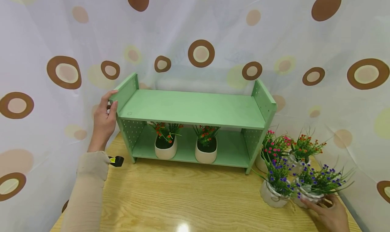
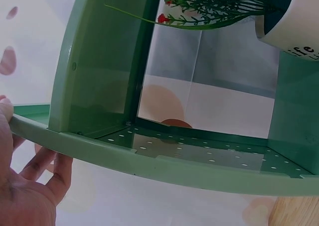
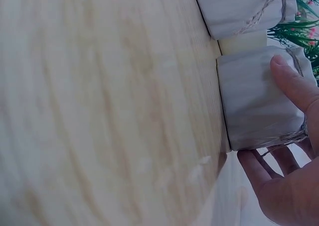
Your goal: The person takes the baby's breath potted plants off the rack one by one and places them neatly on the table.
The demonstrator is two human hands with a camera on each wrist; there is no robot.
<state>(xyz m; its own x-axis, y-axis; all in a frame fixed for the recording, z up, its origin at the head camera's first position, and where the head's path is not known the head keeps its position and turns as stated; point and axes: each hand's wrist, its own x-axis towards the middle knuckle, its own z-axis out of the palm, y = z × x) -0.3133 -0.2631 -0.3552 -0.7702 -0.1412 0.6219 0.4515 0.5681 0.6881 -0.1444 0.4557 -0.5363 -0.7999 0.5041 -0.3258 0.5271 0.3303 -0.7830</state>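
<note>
Wood-grain tabletop (image 1: pixel 182 198) stretches out before a green shelf (image 1: pixel 195 105). Nearest us, right of the shelf, a person's right hand (image 1: pixel 330 211) grips a purple-flowered potted plant (image 1: pixel 318 183), thumb opposite fingers; a second purple plant (image 1: pixel 275 191) stands just beside it. At the shelf's left end, the left hand (image 1: pixel 104 118) holds the side panel's edge. Two cream pots (image 1: pixel 166 151) occupy the shelf's lower board; behind the shelf hangs a spotted curtain (image 1: pixel 225 29).
</note>
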